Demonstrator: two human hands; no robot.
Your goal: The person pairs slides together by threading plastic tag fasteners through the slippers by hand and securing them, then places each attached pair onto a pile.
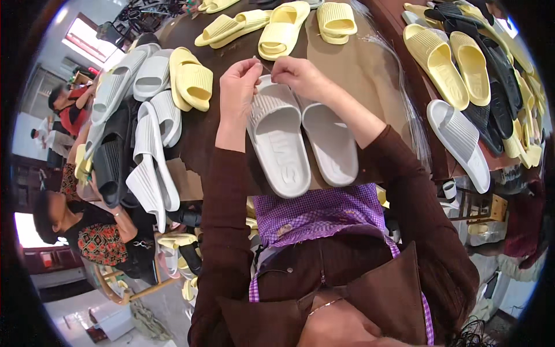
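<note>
A pair of light grey slide sandals lies in front of me at the table's near edge, the left slide point(280, 144) and the right slide point(330, 141) side by side, toes pointing away. Just beyond the left slide's toe, my left hand point(239, 87) is closed in a pinch of thumb and fingers. Close by on its right, my right hand point(300, 78) pinches too, its wrist above the right slide's strap. Something very thin seems to run between the fingertips, too fine to make out.
Yellow slides point(283, 29) lie across the far table, with grey and black slides point(153, 150) piled left. A bundle of clear thin strands point(404, 87) hangs along the right. Further right is another heap of yellow slides point(436, 63). A co-worker point(104, 231) stands at the left.
</note>
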